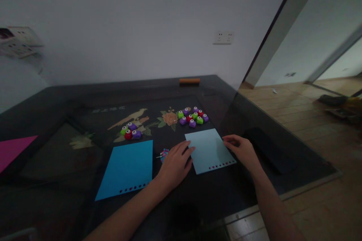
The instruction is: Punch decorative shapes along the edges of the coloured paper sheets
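A pale blue sheet (210,148) lies on the dark glossy table, with a row of small dark marks along its near edge. My left hand (177,162) has its fingers spread, the fingertips at the sheet's left edge. At the right edge, the thumb and fingers of my right hand (239,148) are pinched on the sheet. Small pink and blue beads (163,154) lie beside my left hand, partly hidden by it. A brighter blue sheet (127,167) with similar marks is further left.
Several eyeball-topped pieces in green, purple and red (192,117) lie beyond the pale sheet; a smaller cluster (131,131) sits beyond the blue one. A brown roll (189,81) is at the back, a pink sheet (14,150) at the far left, a dark object (267,148) at the right.
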A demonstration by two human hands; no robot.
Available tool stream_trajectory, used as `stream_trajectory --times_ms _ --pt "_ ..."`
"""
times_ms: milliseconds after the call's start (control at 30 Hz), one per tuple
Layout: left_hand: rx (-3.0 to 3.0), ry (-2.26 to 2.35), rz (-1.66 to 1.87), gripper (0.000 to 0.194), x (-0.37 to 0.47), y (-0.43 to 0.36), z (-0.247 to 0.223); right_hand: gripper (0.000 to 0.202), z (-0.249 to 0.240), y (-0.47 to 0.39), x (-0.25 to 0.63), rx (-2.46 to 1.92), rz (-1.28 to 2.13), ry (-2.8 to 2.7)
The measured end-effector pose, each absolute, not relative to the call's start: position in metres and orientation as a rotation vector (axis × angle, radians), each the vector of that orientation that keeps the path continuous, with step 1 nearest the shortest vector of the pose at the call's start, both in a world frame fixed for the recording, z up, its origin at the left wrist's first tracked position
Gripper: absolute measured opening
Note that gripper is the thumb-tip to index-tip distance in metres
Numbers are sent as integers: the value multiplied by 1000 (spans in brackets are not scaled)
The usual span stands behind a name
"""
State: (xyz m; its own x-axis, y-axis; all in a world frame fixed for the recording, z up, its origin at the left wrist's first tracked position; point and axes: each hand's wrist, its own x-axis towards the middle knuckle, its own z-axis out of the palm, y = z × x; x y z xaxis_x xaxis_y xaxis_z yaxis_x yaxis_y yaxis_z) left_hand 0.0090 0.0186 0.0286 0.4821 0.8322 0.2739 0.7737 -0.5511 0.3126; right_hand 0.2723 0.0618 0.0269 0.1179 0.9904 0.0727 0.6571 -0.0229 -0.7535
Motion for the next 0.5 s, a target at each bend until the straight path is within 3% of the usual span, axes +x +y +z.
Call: stream_trajectory --times_ms 233,500 --pt "2508 1378 832 31 -23 32 60 27 28 63 273 -1758 627 -1589" --pt "2261 1760 1075 21 -166 35 44 35 24 65 278 -1837 609 -1557"
